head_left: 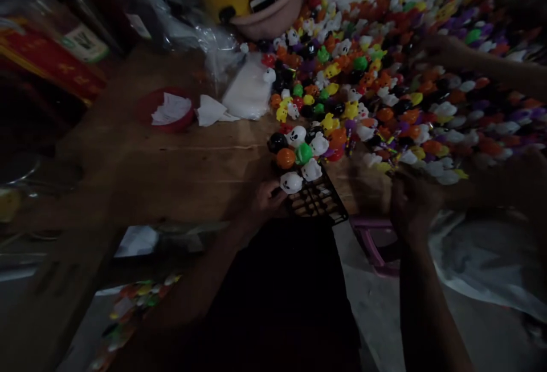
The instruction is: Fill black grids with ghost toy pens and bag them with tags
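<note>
My left hand is closed at the near left corner of a black grid tray, its fingertips against a white ghost-like toy figure. Several small toy figures stand on the far part of the tray, among them an orange pumpkin-like one, a green one and a white one with dark eyes. At the front edge of the toy pile, my right hand has its fingers curled; shadow hides what they hold, if anything.
Another person's hand reaches over the pile from the right. Left on the wooden table are a red bowl with paper slips and clear plastic bags. A pink basin stands behind; a purple stool is below.
</note>
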